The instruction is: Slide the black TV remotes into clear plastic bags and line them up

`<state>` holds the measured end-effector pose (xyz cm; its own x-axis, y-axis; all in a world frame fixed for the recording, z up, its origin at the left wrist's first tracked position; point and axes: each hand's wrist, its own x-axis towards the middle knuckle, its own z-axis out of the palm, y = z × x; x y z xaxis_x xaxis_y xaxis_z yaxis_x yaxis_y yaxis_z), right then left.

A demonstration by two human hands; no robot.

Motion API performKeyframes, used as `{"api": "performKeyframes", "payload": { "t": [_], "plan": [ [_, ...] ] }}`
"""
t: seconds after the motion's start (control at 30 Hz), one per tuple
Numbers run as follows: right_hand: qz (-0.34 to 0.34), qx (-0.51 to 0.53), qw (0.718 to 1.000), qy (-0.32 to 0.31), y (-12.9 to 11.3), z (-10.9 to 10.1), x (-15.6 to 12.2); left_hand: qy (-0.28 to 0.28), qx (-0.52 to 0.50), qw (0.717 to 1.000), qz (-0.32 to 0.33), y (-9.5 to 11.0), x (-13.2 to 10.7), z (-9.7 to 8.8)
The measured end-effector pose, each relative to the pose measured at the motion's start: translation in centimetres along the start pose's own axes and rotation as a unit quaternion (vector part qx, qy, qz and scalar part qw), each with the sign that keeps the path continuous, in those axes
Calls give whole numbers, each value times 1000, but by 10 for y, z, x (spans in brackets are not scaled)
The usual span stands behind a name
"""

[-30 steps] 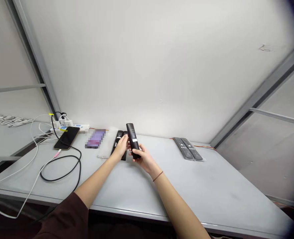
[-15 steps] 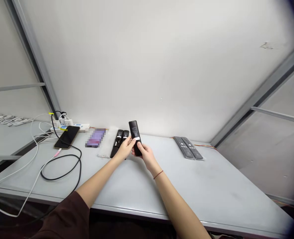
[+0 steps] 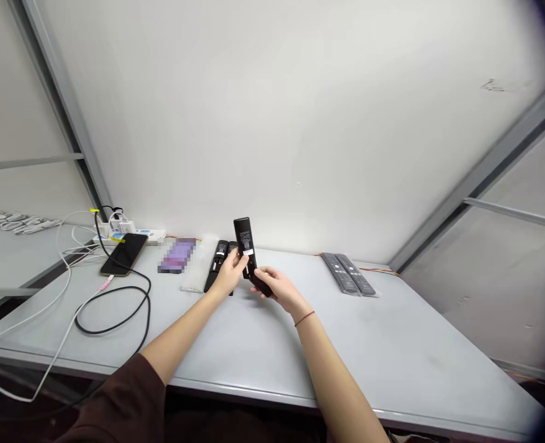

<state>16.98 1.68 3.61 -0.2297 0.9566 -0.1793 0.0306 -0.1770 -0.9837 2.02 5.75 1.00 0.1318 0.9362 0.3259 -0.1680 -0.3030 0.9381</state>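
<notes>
A: Condition of the hands?

B: Left hand (image 3: 227, 274) gripping a black remote (image 3: 243, 237), label side showing, raised above the table (image 3: 254, 344); right hand (image 3: 279, 289), just beside it, pinching a dark piece (image 3: 263, 284) at the remote's lower end; probably the battery cover; whether wholly detached, cannot tell.

A: Hazards there?

B: A loose right-hand pinch could drop the piece; a twist while the parts meet could strain its edge; contents of the bay, too small to make out, could fall if the remote tips.

A: Farther out?

B: Two black remotes (image 3: 221, 251) lie close behind the left hand, partly hidden; a low sweep could knock them into the plastic bag (image 3: 197, 277) on their left; well left of that hand, a black cable (image 3: 111, 334) crosses a dark phone (image 3: 125, 253); a forearm snag could drag it; wrapped remotes (image 3: 341, 274), well right of the right hand, seem safe.
</notes>
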Motion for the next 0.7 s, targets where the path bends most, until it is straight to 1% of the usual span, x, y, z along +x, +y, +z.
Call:
{"api": "performKeyframes", "payload": {
  "t": [0.07,0.13,0.23,0.3,0.37,0.43,0.5,0.7],
  "plan": [
    [-5,-67,998,-13,-1,-11,-1,30,55,998,13,6,0,-4],
    [-5,-125,992,-5,-1,-22,-2,35,141,989,17,14,-2,-6],
    [-14,-200,977,70,3,-35,1,-5,277,961,-1,22,-11,-2],
    [-27,-245,962,115,7,-41,4,-40,341,939,-25,23,-17,5],
    [-29,-281,951,128,12,-44,8,-67,377,922,-50,19,-24,13],
    [-22,-307,944,120,16,-46,10,-88,397,911,-70,13,-29,19],
    [-23,-329,937,119,18,-47,11,-107,424,896,-76,9,-32,23],
    [-44,-395,907,138,17,-45,9,-155,515,842,-33,9,-38,28]
  ]
}}
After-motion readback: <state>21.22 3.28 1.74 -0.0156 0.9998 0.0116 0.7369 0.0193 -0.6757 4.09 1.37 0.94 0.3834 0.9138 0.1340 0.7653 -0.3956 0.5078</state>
